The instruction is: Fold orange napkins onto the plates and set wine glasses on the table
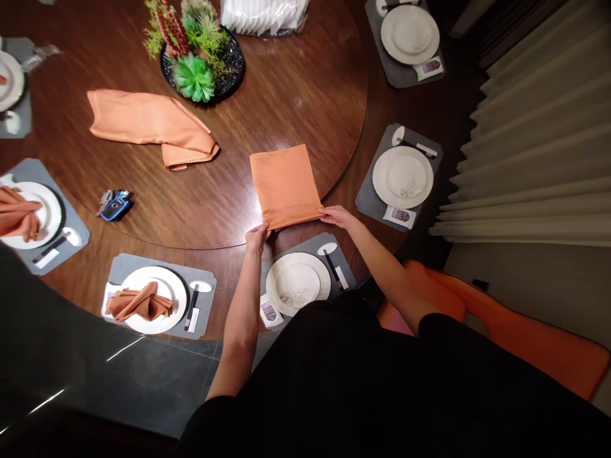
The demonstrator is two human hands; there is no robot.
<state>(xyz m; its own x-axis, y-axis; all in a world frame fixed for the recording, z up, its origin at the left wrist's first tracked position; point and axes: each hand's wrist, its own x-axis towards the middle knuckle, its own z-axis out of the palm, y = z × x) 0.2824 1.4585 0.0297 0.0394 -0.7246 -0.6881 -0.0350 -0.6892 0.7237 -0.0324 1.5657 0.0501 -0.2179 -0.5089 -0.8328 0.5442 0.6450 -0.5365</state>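
Observation:
An orange cloth napkin [286, 181], folded into a square, lies on the raised round tabletop with its near edge at the rim. At its near left corner, my left hand [258, 236] is closed on the cloth. My right hand [337, 217] pinches the near right corner between thumb and fingers. Just below the napkin is a place setting with a white plate [298, 284] on a grey placemat [317, 245]. Farther left on the tabletop lies another orange napkin [147, 121], loosely folded and rumpled.
A bowl of succulents [195, 79] and a plastic-wrapped white pack [265, 16] stand toward the back. Blue keys [116, 205] lie at left. A folded napkin [143, 302] sits on a neighbouring plate. An orange chair [515, 318] and a curtain [539, 146] are at right.

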